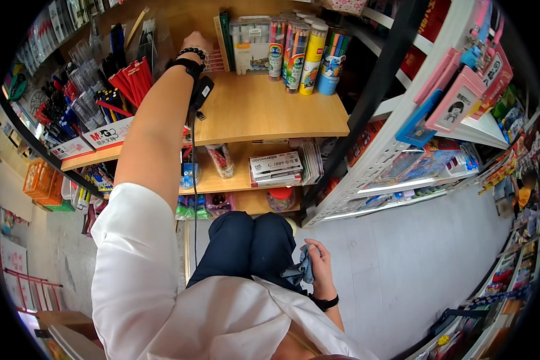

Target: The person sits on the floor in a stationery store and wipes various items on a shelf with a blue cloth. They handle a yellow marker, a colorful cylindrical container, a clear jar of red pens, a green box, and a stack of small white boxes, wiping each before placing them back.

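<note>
My left hand [197, 42] reaches to the back of the upper wooden shelf [270, 108], wearing a black bead bracelet and a black wrist strap. Its fingers are mostly hidden, beside a stack of thin red-and-white items [216, 60] and upright books [225, 38]. A black device with a cable [201, 92] hangs by that wrist. Red pencils [132, 81] and many pens fill holders left of the forearm. Low at my right side, my right hand [321, 265] grips a crumpled grey-blue cloth [304, 265].
Clear tubs of coloured pencils [295, 58], a marker case [251, 45] and a blue-based pen tub [328, 67] stand on the upper shelf. Pen boxes [276, 167] lie below. A white metal rack [369, 157] with hanging badge holders [456, 99] rises at right. A blurred person [524, 191] is far right.
</note>
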Demonstrator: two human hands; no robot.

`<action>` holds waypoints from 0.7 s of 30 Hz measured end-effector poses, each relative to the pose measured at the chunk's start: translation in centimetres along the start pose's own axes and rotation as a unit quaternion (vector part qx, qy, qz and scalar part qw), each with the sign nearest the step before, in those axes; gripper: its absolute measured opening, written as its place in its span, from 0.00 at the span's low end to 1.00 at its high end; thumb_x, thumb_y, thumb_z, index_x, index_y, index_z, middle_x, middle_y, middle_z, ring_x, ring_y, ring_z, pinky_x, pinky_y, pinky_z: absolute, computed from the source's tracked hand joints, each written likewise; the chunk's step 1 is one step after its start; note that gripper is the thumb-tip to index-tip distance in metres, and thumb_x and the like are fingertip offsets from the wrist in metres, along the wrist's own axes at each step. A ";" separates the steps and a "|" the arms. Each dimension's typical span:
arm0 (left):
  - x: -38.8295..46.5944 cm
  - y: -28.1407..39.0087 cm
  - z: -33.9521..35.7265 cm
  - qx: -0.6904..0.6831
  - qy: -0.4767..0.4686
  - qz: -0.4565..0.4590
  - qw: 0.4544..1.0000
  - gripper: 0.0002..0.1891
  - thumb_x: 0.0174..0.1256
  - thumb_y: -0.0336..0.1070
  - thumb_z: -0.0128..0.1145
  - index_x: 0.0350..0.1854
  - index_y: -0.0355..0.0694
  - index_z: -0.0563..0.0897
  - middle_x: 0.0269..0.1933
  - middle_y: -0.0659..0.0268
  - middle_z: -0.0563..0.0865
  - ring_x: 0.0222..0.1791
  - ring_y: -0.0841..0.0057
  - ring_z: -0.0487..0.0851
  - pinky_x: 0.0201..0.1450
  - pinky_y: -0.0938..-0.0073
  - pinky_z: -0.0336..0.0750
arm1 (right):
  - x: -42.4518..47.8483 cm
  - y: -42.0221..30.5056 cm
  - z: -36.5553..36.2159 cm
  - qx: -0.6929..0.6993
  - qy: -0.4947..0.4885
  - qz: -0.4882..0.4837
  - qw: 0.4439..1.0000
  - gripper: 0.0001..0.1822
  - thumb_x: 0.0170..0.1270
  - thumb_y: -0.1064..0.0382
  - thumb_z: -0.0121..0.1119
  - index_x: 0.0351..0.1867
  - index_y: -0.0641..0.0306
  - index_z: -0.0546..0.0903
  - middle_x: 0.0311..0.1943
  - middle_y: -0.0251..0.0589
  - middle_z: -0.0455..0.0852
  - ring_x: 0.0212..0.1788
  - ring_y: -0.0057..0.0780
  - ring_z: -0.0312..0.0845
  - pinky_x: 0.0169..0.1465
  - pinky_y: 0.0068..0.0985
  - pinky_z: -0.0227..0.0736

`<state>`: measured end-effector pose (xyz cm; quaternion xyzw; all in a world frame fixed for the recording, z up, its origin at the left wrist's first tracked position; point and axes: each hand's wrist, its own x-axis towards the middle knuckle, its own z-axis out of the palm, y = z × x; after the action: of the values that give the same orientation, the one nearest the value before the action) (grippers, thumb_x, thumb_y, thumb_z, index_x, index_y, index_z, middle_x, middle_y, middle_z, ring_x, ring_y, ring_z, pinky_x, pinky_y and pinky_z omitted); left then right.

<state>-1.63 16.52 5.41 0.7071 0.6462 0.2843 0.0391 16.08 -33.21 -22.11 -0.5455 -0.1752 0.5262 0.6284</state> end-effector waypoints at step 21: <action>-39.0 -2.6 -0.6 -0.514 -0.365 0.275 0.726 0.34 0.65 0.38 0.52 0.69 0.36 0.52 0.67 0.54 0.62 0.63 0.67 0.66 0.64 0.66 0.61 | -2.2 -7.4 11.0 -0.155 -0.130 -0.374 0.905 0.21 0.67 0.51 0.49 0.50 0.68 0.75 0.39 0.40 0.78 0.41 0.25 0.73 0.47 0.23 0.67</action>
<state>-4.32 -19.70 -8.92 0.7747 0.1142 0.2913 0.5495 10.01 -28.49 -11.10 -0.4573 -0.5255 0.2853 0.6582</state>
